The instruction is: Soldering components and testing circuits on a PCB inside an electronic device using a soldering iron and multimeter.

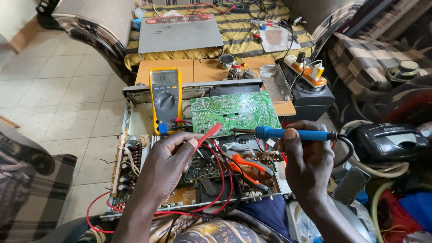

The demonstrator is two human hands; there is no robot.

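Over the opened amplifier chassis (pixel 135 180), my left hand (pixel 168 164) pinches a red probe (pixel 208 134), tip at the green circuit board (pixel 234 112). My right hand (pixel 306 164) is closed around the blue soldering iron (pixel 292 133), tip touching the board's lower edge beside a yellow multimeter (pixel 165 99).

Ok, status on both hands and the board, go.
Left hand grips thin red meter probe. Right hand holds blue-handled soldering iron, tip at green circuit board. Red leads cross the open chassis below.
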